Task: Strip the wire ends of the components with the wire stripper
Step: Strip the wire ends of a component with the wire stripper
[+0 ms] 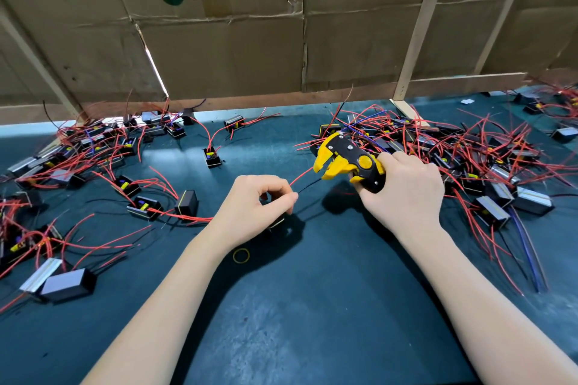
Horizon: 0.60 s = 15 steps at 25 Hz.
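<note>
Both hands curled shut, forearms extended forward.

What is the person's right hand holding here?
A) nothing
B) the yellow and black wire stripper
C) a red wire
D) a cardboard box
B: the right hand is wrapped round the handles of the yellow and black wire stripper, whose open jaws point toward the wires pinched by the left hand.
</note>
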### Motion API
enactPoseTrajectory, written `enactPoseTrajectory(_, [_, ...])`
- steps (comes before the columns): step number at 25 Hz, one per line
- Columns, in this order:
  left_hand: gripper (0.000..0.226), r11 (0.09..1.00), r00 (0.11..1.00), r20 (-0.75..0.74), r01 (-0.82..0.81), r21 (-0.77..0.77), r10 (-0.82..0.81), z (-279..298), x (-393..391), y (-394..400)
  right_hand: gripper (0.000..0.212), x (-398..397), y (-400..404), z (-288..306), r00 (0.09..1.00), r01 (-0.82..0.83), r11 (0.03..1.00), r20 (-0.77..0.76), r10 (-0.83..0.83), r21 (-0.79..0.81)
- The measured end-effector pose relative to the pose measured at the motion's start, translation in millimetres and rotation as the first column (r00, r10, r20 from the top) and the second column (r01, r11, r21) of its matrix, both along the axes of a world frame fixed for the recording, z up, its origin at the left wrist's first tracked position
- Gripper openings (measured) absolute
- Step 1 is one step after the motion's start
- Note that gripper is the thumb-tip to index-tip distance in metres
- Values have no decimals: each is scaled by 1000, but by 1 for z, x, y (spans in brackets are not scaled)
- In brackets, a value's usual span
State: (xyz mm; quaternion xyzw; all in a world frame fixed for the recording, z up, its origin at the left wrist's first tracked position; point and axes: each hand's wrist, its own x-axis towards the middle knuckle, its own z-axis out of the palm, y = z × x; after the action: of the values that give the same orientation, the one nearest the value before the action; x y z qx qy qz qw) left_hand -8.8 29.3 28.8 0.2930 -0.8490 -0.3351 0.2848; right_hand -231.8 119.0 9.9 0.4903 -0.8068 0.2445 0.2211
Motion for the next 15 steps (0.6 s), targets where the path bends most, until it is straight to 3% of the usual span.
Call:
enactPoseTrajectory(6, [23, 995, 995, -18, 103, 14, -102, 2, 0, 5, 44, -12, -6, -9, 990, 108, 991, 88, -114, 77])
enactPoseTrajectory(15, [24, 997, 997, -4, 81, 16, -81, 0, -2, 4, 40, -11, -4, -7, 999, 16, 996, 42, -20, 86])
